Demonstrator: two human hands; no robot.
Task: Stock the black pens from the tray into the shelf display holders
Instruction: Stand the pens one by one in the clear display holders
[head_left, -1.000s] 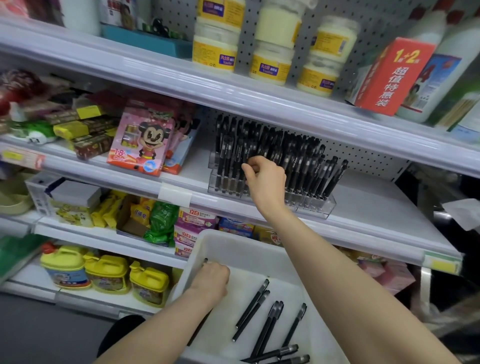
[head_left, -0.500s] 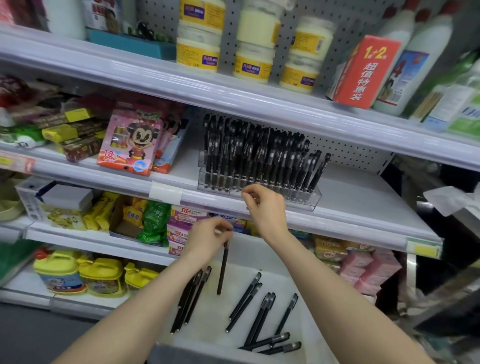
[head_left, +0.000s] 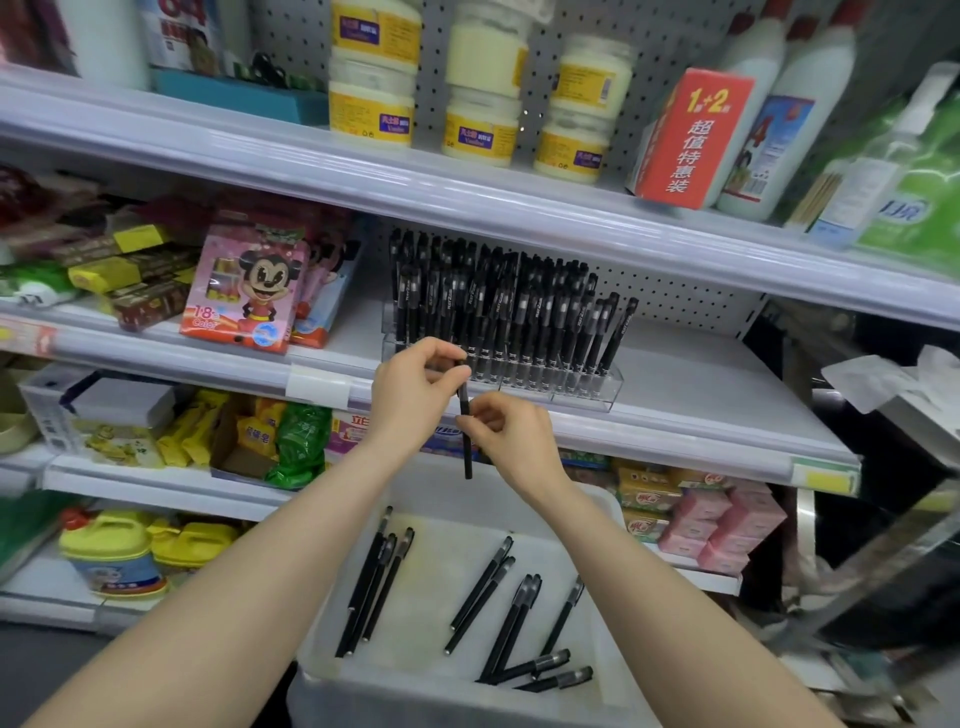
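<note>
One black pen (head_left: 467, 457) hangs upright above the tray, in front of the shelf edge. My left hand (head_left: 415, 397) pinches its top end and my right hand (head_left: 511, 434) grips its middle. Below, the white tray (head_left: 447, 691) holds several loose black pens (head_left: 480, 597). On the middle shelf a clear display holder (head_left: 605, 389) stands packed with several upright black pens (head_left: 498, 306), just behind and above my hands.
A pink cartoon crayon pack (head_left: 244, 283) leans left of the holder. Cream jars (head_left: 480, 127) and a red box (head_left: 693, 137) sit on the shelf above. Snack packs (head_left: 298, 436) and yellow bottles (head_left: 111, 556) fill the lower shelves. A metal cart edge (head_left: 883, 566) is at right.
My left hand rose from the tray with one pen. My right hand came down from the display holder and met it, taking hold of the same pen.
</note>
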